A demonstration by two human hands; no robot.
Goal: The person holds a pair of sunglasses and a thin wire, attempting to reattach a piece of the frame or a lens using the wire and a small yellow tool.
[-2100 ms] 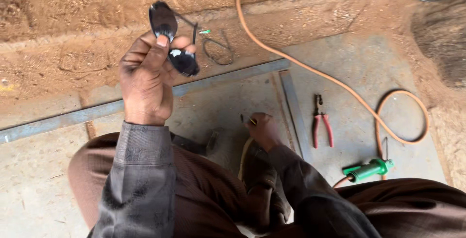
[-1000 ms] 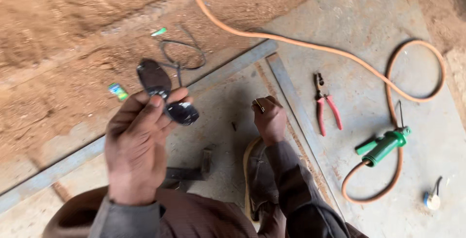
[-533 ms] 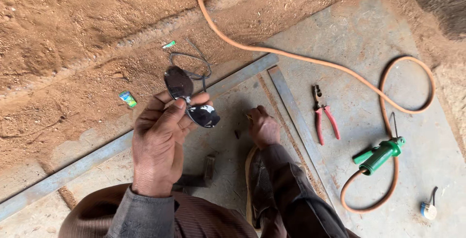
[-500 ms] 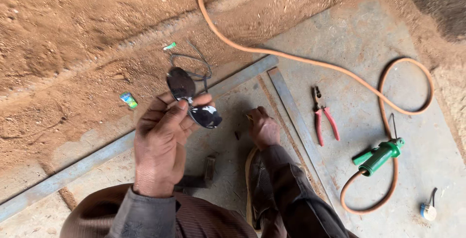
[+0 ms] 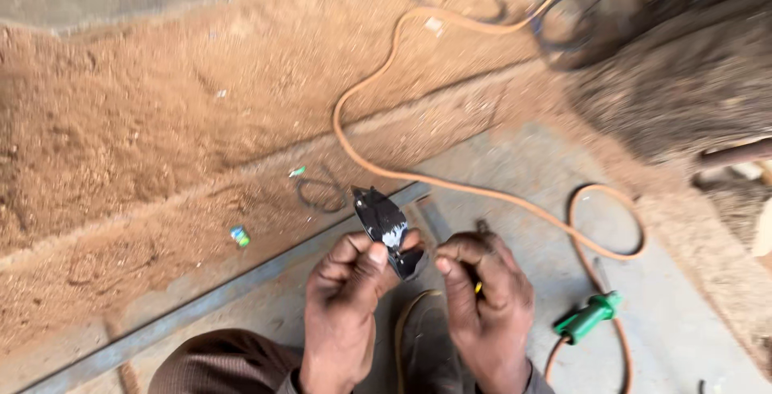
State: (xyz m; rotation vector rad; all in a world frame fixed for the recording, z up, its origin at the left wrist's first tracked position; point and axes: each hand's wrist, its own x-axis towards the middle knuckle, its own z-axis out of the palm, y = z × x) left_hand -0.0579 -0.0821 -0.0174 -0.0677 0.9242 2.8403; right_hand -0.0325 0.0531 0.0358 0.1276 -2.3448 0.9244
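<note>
Pinching a pair of dark goggles (image 5: 386, 229) between thumb and fingers, the left hand (image 5: 346, 301) is clamped on the lower lens, with the upper lens sticking up above the knuckles. Right hand (image 5: 486, 301) sits just beside it, fingers curled shut; thumb tip close to the goggles (contact cannot be told). An orange hose (image 5: 450, 181) runs over the floor behind, and a green-handled tool (image 5: 587, 318) lies to the right.

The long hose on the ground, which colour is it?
The hose is orange, clearest in the head view.
</note>
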